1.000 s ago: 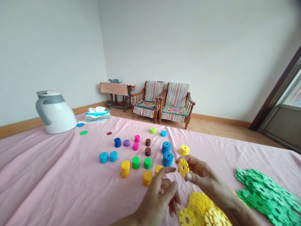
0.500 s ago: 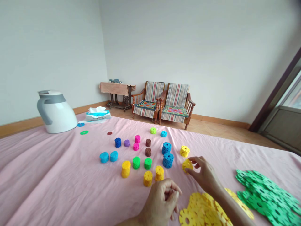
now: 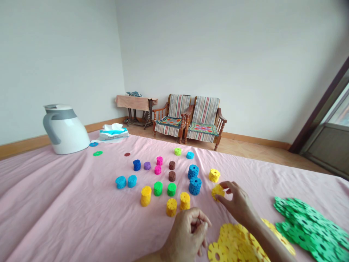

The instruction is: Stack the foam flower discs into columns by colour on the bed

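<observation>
My right hand (image 3: 236,202) grips a short stack of yellow snowflake discs (image 3: 217,192) between thumb and fingers, with the stack standing on the pink cloth. Just beyond it stands another yellow stack (image 3: 214,175). My left hand (image 3: 188,233) rests nearer to me, its fingers loosely curled inward, and I see nothing in them. It is close to two orange-yellow stacks, one (image 3: 184,201) partly behind its knuckles and one (image 3: 171,207) to the left. A loose heap of larger yellow discs (image 3: 236,242) lies under and beside my right forearm, which hides part of it.
Several small stacks in blue, green (image 3: 158,189), pink and brown (image 3: 172,176) stand mid-cloth. Green discs (image 3: 311,225) are heaped at the right. A white jug (image 3: 71,134) and a tissue box (image 3: 113,134) stand at the far left. Two wooden chairs (image 3: 203,127) are beyond the cloth.
My right hand and the yellow stack in its fingers have shifted very slightly to the right. The left hand keeps its place.
</observation>
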`<state>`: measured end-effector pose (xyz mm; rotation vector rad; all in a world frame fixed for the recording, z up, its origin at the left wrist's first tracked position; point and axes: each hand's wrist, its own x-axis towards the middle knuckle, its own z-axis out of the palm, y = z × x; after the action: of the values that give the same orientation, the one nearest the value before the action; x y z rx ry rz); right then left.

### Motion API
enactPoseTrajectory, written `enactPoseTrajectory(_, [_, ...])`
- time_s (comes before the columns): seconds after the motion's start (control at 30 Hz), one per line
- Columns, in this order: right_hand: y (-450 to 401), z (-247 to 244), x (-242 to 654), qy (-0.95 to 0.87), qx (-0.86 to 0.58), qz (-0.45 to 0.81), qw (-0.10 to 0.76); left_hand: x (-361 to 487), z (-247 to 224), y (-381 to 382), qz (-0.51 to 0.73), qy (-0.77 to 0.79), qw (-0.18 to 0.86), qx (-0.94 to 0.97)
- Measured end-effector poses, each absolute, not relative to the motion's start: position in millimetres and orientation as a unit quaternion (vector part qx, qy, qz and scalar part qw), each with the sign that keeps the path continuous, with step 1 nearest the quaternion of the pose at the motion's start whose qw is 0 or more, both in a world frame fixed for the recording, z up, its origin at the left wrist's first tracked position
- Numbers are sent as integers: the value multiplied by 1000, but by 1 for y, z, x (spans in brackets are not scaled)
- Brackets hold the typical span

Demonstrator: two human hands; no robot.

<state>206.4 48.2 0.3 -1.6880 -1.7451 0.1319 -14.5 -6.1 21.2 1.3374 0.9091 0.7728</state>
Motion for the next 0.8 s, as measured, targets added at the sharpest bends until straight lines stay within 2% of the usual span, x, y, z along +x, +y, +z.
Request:
enactPoseTrajectory(0.33, [51, -5, 209, -674, -658, 55, 331, -14, 20, -5, 335, 396, 601, 608])
enactPoseTrajectory(0.8, [48, -8, 206, -670, -639, 74, 371, -14, 21, -6, 345, 392, 631, 574])
